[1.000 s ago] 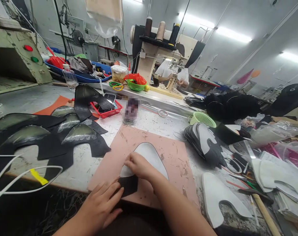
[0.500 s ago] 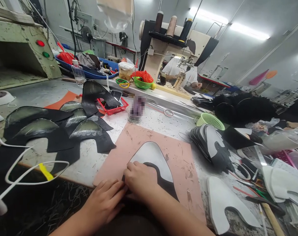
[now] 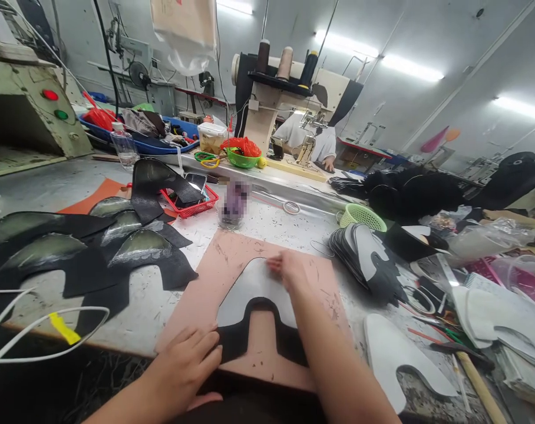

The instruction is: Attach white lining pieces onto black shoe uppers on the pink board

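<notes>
A U-shaped shoe-upper piece (image 3: 254, 277), white over its curved top with black legs and inner edge, lies on a pink board (image 3: 197, 282) in front of me. My left hand (image 3: 192, 359) rests at the outer edge of the piece's left black leg, fingertips touching it and thumb apart below. Over the upper right edge of the white part is my right hand (image 3: 290, 271); its fingertips are smeared by motion, so their grip is unclear. Right of the board lies a white U-shaped piece (image 3: 382, 347), near a fanned stack of similar black-and-white pieces (image 3: 360, 253).
Black pieces with shiny curved tops (image 3: 139, 247) overlap at left, near a looped white cable (image 3: 95, 309). Behind stand a red basket (image 3: 197, 206), a blurred purple item (image 3: 235, 203) and a green basket (image 3: 362, 218). A hammer (image 3: 479, 383) lies at right. A co-worker (image 3: 309, 138) sits behind the sewing machine (image 3: 267, 100).
My right hand has moved from the piece's left side up to its upper right edge, uncovering the middle. My left hand has shifted slightly down onto the left leg. The view has tilted.
</notes>
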A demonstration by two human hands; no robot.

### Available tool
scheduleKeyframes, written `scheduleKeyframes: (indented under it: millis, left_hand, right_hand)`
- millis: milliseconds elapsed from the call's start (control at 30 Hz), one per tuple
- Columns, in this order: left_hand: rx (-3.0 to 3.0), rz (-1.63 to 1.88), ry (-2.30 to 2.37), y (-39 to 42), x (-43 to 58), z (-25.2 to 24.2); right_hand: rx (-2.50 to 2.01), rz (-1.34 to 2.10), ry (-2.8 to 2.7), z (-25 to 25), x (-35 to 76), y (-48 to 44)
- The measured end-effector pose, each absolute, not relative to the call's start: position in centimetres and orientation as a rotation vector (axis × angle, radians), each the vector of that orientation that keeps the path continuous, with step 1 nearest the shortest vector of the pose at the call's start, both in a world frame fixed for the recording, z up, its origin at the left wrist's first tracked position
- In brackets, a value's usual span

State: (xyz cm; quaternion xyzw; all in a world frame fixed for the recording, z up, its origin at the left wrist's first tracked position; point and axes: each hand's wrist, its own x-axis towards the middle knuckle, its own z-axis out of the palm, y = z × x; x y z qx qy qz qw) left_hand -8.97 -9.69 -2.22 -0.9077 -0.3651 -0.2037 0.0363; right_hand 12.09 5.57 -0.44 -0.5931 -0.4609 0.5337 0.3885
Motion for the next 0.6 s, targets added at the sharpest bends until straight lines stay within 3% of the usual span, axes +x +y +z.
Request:
scheduleKeyframes:
  millis: [133,333,600]
  left_hand:
    - [-2.963,-0.365,-1.151,-5.1,-6.8,0.2]
    - [-2.832,-0.608,-1.529,3.3,-0.5,-0.6]
    - [-2.857,-0.437,-1.577,3.7,0.1,-2.2]
  right_hand:
    - [-1.61,1.064,-1.457,-0.5,13.4,6.1]
    - [-1.682,0.644,-2.02,-1.6,11.5,4.6]
    - [-1.693,0.231,-2.164,-1.6,17.5,0.3]
